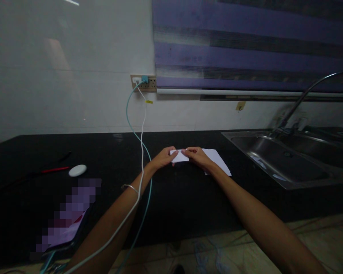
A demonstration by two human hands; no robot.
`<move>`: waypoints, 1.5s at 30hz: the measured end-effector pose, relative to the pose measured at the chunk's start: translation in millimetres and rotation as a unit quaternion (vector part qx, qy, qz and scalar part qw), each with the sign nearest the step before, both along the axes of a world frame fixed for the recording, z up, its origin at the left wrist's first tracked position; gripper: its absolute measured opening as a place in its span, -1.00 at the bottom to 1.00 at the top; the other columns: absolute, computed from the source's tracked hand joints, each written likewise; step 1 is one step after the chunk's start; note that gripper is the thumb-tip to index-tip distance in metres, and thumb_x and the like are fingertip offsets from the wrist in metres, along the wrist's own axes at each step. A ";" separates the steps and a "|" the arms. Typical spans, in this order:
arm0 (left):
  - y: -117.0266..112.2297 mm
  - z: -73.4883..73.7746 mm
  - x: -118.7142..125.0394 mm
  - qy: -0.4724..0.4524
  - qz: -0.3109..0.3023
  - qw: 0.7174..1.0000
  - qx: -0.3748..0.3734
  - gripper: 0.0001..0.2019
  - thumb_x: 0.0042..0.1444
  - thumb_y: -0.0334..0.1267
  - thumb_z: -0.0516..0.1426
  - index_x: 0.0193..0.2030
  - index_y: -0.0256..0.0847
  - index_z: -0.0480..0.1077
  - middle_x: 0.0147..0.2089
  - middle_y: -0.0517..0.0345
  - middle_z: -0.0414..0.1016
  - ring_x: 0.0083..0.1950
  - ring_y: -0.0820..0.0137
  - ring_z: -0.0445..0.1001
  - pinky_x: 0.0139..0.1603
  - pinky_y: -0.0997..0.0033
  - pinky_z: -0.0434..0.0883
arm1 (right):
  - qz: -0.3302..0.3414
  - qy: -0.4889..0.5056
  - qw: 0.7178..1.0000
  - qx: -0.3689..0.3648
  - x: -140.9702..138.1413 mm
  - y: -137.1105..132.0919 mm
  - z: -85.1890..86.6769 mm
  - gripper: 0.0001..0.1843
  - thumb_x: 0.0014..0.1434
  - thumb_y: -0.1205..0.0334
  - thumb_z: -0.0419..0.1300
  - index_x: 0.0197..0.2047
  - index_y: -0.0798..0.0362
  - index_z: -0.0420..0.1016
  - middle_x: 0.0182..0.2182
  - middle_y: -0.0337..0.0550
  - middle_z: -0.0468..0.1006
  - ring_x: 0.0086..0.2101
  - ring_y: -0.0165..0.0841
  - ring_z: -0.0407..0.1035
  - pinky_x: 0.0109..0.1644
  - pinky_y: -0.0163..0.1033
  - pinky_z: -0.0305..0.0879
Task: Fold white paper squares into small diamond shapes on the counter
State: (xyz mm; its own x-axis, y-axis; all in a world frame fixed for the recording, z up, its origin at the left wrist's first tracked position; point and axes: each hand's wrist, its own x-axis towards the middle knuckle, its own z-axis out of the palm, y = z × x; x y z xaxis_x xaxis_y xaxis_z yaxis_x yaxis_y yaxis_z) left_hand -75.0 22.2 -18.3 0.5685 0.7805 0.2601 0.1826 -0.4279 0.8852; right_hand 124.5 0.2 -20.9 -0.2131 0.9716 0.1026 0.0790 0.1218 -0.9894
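A small piece of white paper [179, 156], seemingly folded, is held just over the black countertop [177, 205]. My left hand [163, 157] pinches its left end, thumb on top. At its right end, my right hand [197, 155] grips it with the thumb laid on the upper face. Beside and partly behind the right hand, several white sheets [218, 160] lie on the counter. The undersides of both hands are hidden.
White and teal cables [143, 129] run from a wall socket [148, 83] down across my left forearm. Left are a phone [70, 219], a white oval object [77, 170] and a red pen-like stick [55, 169]. A steel sink [254, 152] with a tap [300, 99] is right.
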 end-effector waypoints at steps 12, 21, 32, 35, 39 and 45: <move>-2.4 -0.7 2.8 -0.004 -0.003 1.000 -0.016 -0.60 0.14 0.11 0.08 -0.42 -0.24 0.25 -0.62 0.24 0.33 -0.64 0.52 0.31 -0.64 0.57 0.16 | -0.018 -0.034 0.999 0.029 1.0 1.0 -1.4 -0.58 -0.04 -0.17 0.28 -0.43 0.06 0.51 -0.63 -0.23 0.38 -0.57 -0.43 0.18 -0.52 -0.30 0.03; -2.3 -1.0 3.8 0.008 0.006 1.000 -0.016 -0.58 0.14 0.12 0.08 -0.42 -0.25 0.25 -0.63 0.24 0.33 -0.65 0.53 0.31 -0.65 0.58 0.15 | -0.005 -0.024 0.999 0.027 0.4 -0.9 1.3 -0.58 -0.04 -0.16 0.27 -0.39 0.07 0.51 -0.60 -0.24 0.39 -0.57 -0.45 0.15 -0.51 -0.31 0.00; -4.1 -0.5 3.2 -0.004 0.004 1.000 -0.020 -0.58 0.13 0.12 0.09 -0.42 -0.25 0.25 -0.62 0.25 0.32 -0.64 0.54 0.30 -0.64 0.59 0.15 | -0.010 -0.043 0.999 0.031 0.4 -3.1 4.4 -0.58 0.00 -0.17 0.25 -0.40 0.07 0.52 -0.63 -0.23 0.37 -0.57 -0.44 0.14 -0.53 -0.31 0.00; -7.7 2.6 4.6 -0.017 -0.010 0.999 -0.030 -0.58 0.14 0.12 0.06 -0.40 -0.26 0.29 -0.55 0.24 0.33 -0.58 0.52 0.32 -0.59 0.56 0.21 | 0.011 -0.029 0.998 0.047 1.2 -4.4 5.4 -0.59 0.01 -0.13 0.25 -0.37 0.09 0.53 -0.59 -0.24 0.38 -0.56 -0.46 0.13 -0.50 -0.32 -0.02; -9.5 4.6 6.3 0.000 -0.027 1.000 0.005 -0.58 0.19 0.08 0.01 -0.31 -0.28 0.40 -0.41 0.16 0.39 -0.43 0.46 0.35 -0.46 0.51 0.29 | 0.034 -0.035 0.997 0.062 0.1 -7.0 7.6 -0.63 0.00 -0.08 0.26 -0.38 0.10 0.54 -0.53 -0.22 0.43 -0.51 -0.45 0.18 -0.45 -0.31 0.01; -5.0 -2.0 8.0 0.017 -0.009 0.998 0.057 -0.60 0.22 0.02 -0.01 -0.31 -0.30 0.44 -0.43 0.15 0.40 -0.42 0.46 0.32 -0.45 0.52 0.26 | 0.019 -0.041 0.998 0.054 -3.3 -3.0 2.7 -0.63 0.03 -0.10 0.24 -0.46 0.09 0.51 -0.62 -0.28 0.33 -0.57 -0.47 0.10 -0.49 -0.32 -0.06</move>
State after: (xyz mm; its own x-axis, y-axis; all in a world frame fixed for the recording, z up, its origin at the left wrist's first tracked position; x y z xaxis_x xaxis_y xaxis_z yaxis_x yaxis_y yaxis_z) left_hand -66.9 17.2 -20.3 0.5920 0.7366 0.3270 0.2025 -0.5287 0.8243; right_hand 121.1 -2.8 -18.2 -0.2609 0.9471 0.1870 0.1529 0.2318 -0.9607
